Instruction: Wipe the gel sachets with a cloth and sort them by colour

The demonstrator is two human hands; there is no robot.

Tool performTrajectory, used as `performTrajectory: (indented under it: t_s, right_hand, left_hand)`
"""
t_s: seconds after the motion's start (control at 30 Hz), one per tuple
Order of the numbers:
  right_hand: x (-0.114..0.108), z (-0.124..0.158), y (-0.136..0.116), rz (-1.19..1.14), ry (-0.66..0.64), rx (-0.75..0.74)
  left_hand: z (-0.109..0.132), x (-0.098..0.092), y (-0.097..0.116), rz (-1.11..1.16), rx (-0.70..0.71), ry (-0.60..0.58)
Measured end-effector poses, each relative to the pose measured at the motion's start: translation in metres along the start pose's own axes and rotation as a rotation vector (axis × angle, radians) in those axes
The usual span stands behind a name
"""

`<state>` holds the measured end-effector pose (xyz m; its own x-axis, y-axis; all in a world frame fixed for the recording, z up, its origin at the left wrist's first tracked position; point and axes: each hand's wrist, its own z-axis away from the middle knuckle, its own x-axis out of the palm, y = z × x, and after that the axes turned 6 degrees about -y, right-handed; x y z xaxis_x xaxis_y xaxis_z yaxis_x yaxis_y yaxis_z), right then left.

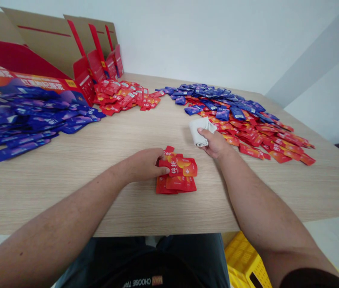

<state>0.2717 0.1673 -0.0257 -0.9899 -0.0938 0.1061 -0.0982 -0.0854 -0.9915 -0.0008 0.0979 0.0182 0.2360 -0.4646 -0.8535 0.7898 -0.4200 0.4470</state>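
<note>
My left hand (150, 165) pinches a red pouch (183, 166) with orange fruit pictures and white lettering. Under and around that pouch lie several more red pouches (181, 184) on the wooden table (121, 212). A folded white cloth (198, 132) is in my right hand (216, 143), gripped between thumb and fingers, just left of a large heap. In that heap, red pouches (250, 134) lie at the front and blue-purple pouches (211, 94) lie mostly at the back.
Open red cardboard boxes (52, 76) stand at the back left. Blue pouches (37, 116) are piled before them, with a heap of red pouches (121, 96) alongside. A yellow plastic crate (244, 256) sits below the table's front edge, and a white wall (193, 40) rises behind.
</note>
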Motion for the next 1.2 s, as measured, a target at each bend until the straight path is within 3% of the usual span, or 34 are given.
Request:
performTrajectory:
  t_s: [0.17,0.27,0.37,0.43,0.53,0.63,0.73,0.87,1.0,1.2]
  right_hand:
    - [0.001,0.001,0.000,-0.008,0.016,0.016]
    - [0.001,0.002,-0.005,-0.024,0.033,-0.011]
    - [0.004,0.011,-0.017,-0.032,0.021,-0.113]
    - [0.011,0.024,-0.028,0.030,-0.037,-0.169]
    - [0.036,0.054,-0.041,0.278,-0.275,-0.122]
    - [0.071,0.081,-0.046,0.588,-0.715,-0.134]
    - [0.102,0.090,-0.038,0.823,-0.942,-0.383]
    - [0.115,0.084,-0.024,1.066,-1.045,-0.564]
    - [0.100,0.076,-0.028,1.129,-0.999,-0.477]
    - [0.061,0.062,-0.044,1.215,-0.767,-0.078]
  left_hand:
    - [0.002,-0.001,-0.002,0.255,0.118,0.044]
    - [0.003,-0.006,-0.008,0.733,0.138,0.151]
    - [0.004,-0.021,-0.020,1.293,0.131,0.415]
    - [0.006,-0.036,-0.030,1.516,0.172,0.645]
    - [0.009,-0.054,-0.045,1.672,0.216,0.889]
    - [0.010,-0.061,-0.054,1.712,0.162,1.017]
    - [0.007,-0.057,-0.055,1.710,0.132,1.009]
    - [0.002,-0.047,-0.047,1.696,0.113,0.942]
    - [0.000,-0.039,-0.037,1.687,0.095,0.871]
    - [-0.005,-0.026,-0.027,1.633,0.047,0.737]
